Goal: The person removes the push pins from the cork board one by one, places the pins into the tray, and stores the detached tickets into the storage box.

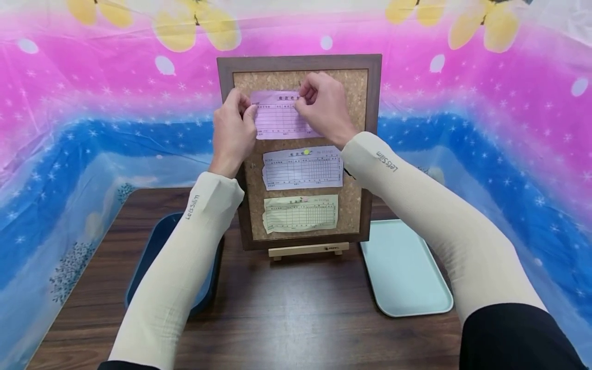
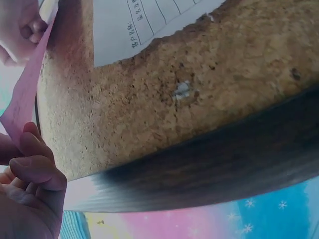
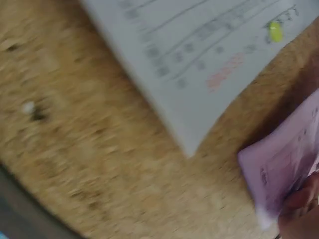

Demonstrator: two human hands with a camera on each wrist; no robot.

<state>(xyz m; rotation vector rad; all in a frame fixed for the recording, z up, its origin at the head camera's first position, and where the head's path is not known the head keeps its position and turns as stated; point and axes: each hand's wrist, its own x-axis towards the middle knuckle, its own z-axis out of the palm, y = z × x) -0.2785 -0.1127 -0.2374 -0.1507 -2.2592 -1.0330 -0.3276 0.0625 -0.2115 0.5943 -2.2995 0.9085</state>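
Note:
A pink receipt slip (image 1: pixel 277 122) lies in front of the upper part of a framed corkboard (image 1: pixel 353 213). My left hand (image 1: pixel 233 131) pinches its left edge between thumb and finger; the left wrist view has the slip (image 2: pixel 29 94) standing off the cork. At the slip's upper right, my right hand (image 1: pixel 329 105) grips it with curled fingers and covers that corner. Lower on the board hangs a white receipt slip (image 1: pixel 302 172) with a yellow pushpin (image 1: pixel 307 152) at its top. Below that is a pale green receipt slip (image 1: pixel 300 216) with a pink pushpin (image 1: pixel 304 199).
The board stands on a small wooden easel (image 1: pixel 309 250) on a dark wooden table (image 1: pixel 296 318). A dark blue tray (image 1: pixel 211 293) sits at the left, partly behind my left sleeve. To the right lies a pale mint tray (image 1: pixel 402 272). Patterned cloth (image 1: pixel 157 149) surrounds the table.

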